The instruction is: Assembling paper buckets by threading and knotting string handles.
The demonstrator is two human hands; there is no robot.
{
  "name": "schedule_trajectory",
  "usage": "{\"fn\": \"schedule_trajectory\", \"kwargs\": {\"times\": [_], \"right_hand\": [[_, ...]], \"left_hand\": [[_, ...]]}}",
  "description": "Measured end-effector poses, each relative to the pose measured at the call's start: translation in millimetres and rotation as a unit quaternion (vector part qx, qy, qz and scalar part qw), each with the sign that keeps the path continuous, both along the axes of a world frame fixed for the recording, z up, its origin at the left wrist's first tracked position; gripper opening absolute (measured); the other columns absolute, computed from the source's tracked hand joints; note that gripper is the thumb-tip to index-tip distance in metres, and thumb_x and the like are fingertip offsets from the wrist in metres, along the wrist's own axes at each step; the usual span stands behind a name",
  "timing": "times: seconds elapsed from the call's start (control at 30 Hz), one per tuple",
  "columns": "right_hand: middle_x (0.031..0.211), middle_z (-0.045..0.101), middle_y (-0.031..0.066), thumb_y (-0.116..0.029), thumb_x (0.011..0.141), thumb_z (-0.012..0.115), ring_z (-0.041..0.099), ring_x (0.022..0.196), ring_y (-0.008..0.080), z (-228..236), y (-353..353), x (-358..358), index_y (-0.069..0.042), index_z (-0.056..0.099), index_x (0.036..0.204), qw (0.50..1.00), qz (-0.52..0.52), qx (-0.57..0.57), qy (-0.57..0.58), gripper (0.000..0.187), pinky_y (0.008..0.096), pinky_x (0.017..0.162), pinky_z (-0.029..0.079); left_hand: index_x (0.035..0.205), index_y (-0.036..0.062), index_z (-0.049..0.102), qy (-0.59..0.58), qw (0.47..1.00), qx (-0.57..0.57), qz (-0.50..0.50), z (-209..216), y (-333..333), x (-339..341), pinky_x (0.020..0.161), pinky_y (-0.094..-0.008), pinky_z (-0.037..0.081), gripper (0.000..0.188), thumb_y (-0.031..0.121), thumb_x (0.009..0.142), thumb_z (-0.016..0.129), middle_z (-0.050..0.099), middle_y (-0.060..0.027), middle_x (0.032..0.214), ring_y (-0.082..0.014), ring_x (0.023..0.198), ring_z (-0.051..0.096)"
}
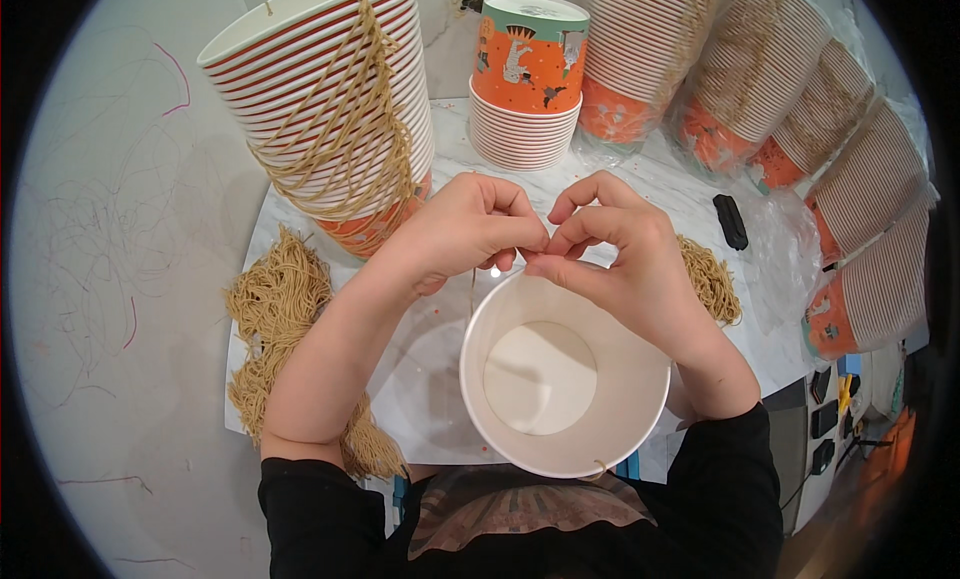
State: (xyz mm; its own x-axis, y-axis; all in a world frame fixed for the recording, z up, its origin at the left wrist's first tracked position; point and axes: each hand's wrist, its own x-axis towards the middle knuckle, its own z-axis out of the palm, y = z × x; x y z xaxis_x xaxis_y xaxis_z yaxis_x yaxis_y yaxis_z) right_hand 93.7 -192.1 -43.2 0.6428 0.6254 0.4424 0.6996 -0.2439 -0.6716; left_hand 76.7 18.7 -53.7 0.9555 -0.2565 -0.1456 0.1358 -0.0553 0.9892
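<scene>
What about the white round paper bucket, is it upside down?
No: the white round paper bucket opens upward, its inner bottom showing.

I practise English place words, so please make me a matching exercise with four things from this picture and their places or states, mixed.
Things:
1. Open white bucket
2. Small black object
3. Tall bucket stack at left
4. Shorter stack at the back

Places or states:
A. Draped with tan cord
B. Turned upside down, orange and green above white rims
C. Lying on the table, near clear plastic
D. Mouth toward the camera, rim partly hidden by the right hand

Right pairs: 1-D, 2-C, 3-A, 4-B
</scene>
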Motion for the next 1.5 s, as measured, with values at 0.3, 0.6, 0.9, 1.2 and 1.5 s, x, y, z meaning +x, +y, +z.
{"fn": "schedule_trajectory", "kwargs": {"times": [0.3,0.6,0.9,1.2,1.5], "right_hand": [[0.101,0.063,0.0097,-0.003,0.084,0.079,0.069,0.078,0.0173,-3.0,1.6,1.8,0.005,0.070,0.084,1.000,0.008,0.028,0.002,0.012,0.0297,0.070,0.057],[0.099,0.060,0.0094,0.002,0.084,0.073,0.067,0.078,0.0173,-1.7,1.1,1.2,0.005,0.066,0.087,0.999,0.011,0.040,0.029,0.009,0.0291,0.072,0.057],[0.100,0.061,0.0099,0.003,0.083,0.071,0.068,0.080,0.0180,-2.3,1.3,1.9,0.006,0.065,0.088,0.999,0.014,0.022,0.022,0.008,0.0296,0.074,0.057],[0.103,0.062,0.0073,0.006,0.082,0.073,0.068,0.083,0.0134,-0.6,0.1,1.2,0.004,0.068,0.091,1.000,0.015,0.000,0.023,0.011,0.0268,0.076,0.057],[0.102,0.062,0.0074,0.005,0.081,0.073,0.068,0.082,0.0135,-0.8,-0.7,1.1,0.004,0.069,0.090,1.000,0.022,-0.007,0.011,0.010,0.0262,0.075,0.057]], "left_hand": [[0.089,0.0022,0.071,-0.019,1.000,0.023,0.007,6.6,0.4,-3.8,0.051,-0.0177,0.040,0.008,0.010,0.087,0.073,0.068,0.0009,0.076,-0.0025,0.058,0.054],[0.090,0.0038,0.074,-0.002,0.999,0.029,-0.030,8.2,5.9,0.0,0.049,-0.0185,0.037,0.019,0.023,0.089,0.073,0.070,0.0008,0.074,-0.0024,0.057,0.053],[0.094,0.0071,0.076,0.004,0.995,0.068,-0.076,9.7,16.7,1.2,0.055,-0.0200,0.041,0.025,0.032,0.095,0.073,0.070,0.0030,0.081,-0.0029,0.064,0.053],[0.092,0.0067,0.075,0.008,0.994,0.045,-0.095,7.2,16.5,2.5,0.059,-0.0212,0.043,0.012,0.017,0.087,0.073,0.067,0.0047,0.079,-0.0041,0.069,0.056],[0.092,0.0057,0.072,0.005,0.997,0.022,-0.067,1.1,7.6,4.3,0.056,-0.0212,0.043,0.011,0.015,0.086,0.071,0.066,0.0045,0.080,-0.0043,0.068,0.055]]}}
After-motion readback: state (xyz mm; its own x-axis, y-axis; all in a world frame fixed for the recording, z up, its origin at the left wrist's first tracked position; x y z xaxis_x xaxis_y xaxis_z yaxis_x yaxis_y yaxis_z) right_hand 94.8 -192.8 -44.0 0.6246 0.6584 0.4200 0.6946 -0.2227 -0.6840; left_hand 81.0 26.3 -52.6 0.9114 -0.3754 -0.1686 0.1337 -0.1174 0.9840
